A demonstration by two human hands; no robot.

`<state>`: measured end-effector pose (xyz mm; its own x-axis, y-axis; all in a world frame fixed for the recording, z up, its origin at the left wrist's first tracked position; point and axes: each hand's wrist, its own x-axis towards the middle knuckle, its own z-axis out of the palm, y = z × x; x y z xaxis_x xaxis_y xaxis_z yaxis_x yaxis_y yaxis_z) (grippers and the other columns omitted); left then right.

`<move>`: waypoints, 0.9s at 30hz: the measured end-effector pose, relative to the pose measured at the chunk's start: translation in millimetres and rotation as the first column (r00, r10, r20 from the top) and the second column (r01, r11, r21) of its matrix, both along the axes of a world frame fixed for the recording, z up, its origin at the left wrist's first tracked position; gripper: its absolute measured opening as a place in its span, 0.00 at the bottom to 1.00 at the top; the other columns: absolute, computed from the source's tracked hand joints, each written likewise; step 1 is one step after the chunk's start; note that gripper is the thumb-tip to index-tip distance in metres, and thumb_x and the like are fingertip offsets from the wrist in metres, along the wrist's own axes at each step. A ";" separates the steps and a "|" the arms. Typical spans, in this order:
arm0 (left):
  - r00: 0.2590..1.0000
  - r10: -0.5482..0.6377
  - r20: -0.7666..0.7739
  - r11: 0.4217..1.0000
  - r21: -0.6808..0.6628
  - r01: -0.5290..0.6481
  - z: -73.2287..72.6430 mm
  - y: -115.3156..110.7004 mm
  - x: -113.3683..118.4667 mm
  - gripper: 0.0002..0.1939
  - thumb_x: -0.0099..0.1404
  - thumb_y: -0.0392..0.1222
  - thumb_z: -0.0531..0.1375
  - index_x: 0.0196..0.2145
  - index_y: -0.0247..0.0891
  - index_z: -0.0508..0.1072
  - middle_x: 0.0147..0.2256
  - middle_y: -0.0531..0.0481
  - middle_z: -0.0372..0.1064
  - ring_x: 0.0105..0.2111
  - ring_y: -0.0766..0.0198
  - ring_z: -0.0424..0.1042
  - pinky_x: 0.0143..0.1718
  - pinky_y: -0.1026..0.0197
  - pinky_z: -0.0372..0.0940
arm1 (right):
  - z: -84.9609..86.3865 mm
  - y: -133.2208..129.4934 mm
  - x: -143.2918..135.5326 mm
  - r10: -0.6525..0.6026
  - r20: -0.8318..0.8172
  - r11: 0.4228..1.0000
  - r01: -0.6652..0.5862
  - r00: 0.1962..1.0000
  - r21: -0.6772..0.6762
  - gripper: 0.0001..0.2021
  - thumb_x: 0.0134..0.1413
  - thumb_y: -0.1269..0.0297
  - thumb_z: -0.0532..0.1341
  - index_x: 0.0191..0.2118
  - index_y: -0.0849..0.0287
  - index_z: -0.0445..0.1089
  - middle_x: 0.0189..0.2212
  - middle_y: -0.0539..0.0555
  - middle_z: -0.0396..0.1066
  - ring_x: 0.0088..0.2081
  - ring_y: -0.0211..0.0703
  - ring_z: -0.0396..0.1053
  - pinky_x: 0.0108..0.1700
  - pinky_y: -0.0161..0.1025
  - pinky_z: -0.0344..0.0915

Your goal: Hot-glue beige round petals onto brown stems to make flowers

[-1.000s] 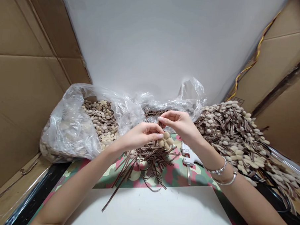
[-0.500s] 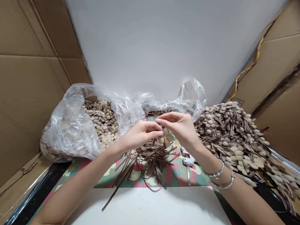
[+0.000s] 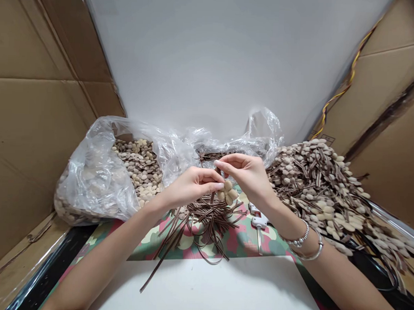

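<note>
Beige petals made up the flower (image 3: pixel 227 193) you held over the heap of brown strips (image 3: pixel 209 213), your left hand (image 3: pixel 194 184) closed in a pinch grip at its edge. Over the same heap, your right hand (image 3: pixel 245 172) had its grip pinched tight, seemingly on one narrow strip (image 3: pixel 219 171), mostly hidden. You seemed to be working strip and flower together; the next move probably called for a steady left hold while the right guided the strip.

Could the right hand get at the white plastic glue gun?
Likely yes: the glue gun lies close by, nothing seen on top, though the right hand is pinched beside the beige petalled flower.
</note>
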<state>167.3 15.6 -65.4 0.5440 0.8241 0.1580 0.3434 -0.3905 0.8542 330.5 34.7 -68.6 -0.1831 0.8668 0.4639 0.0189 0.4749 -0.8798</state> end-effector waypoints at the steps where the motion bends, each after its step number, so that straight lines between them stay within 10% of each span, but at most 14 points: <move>1: 1.000 -0.005 0.003 1.000 -0.001 0.005 0.0 -0.1 0.0 0.12 0.62 0.44 0.55 0.37 0.33 0.72 0.33 0.46 0.71 0.33 0.64 0.69 0.35 0.62 0.62 | -0.1 0.3 0.1 0.004 -0.002 1.000 -0.004 1.000 -0.003 0.05 0.46 0.64 0.64 0.27 0.60 0.73 0.24 0.52 0.71 0.24 0.35 0.65 0.26 0.35 0.64; 7: 0.998 -0.023 0.059 0.999 -0.022 0.025 3.5 -3.7 1.9 0.11 0.62 0.42 0.56 0.36 0.31 0.72 0.36 0.43 0.72 0.37 0.62 0.69 0.39 0.60 0.63 | -0.1 5.4 13.8 0.170 0.001 0.973 -0.167 0.985 -0.157 0.10 0.47 0.58 0.64 0.33 0.59 0.74 0.29 0.53 0.71 0.30 0.37 0.66 0.32 0.36 0.64; 16: 0.996 -0.054 0.072 0.998 -0.017 0.056 3.9 -6.4 3.0 0.10 0.62 0.40 0.56 0.36 0.31 0.72 0.36 0.43 0.73 0.36 0.64 0.70 0.38 0.61 0.63 | -9.5 4.6 27.0 0.475 -0.172 0.733 -0.497 0.863 -0.464 0.12 0.49 0.58 0.63 0.32 0.64 0.73 0.23 0.53 0.69 0.26 0.37 0.67 0.29 0.36 0.64; 22: 0.996 -0.049 0.080 0.999 -0.004 0.050 0.9 -5.9 3.8 0.10 0.62 0.41 0.56 0.35 0.33 0.73 0.35 0.45 0.72 0.35 0.64 0.70 0.38 0.62 0.63 | -12.3 3.3 14.7 0.380 -0.227 0.773 -0.442 0.897 -0.455 0.08 0.47 0.63 0.64 0.33 0.61 0.73 0.25 0.51 0.70 0.25 0.35 0.67 0.28 0.34 0.63; 27: 0.986 0.002 0.167 0.999 -0.051 0.006 1.9 -7.4 5.1 0.11 0.63 0.42 0.55 0.37 0.33 0.72 0.34 0.45 0.73 0.35 0.64 0.71 0.40 0.61 0.64 | -6.3 3.2 25.1 0.165 -0.162 0.955 -0.199 0.973 -0.219 0.08 0.49 0.61 0.63 0.33 0.59 0.73 0.32 0.53 0.73 0.34 0.38 0.69 0.38 0.36 0.65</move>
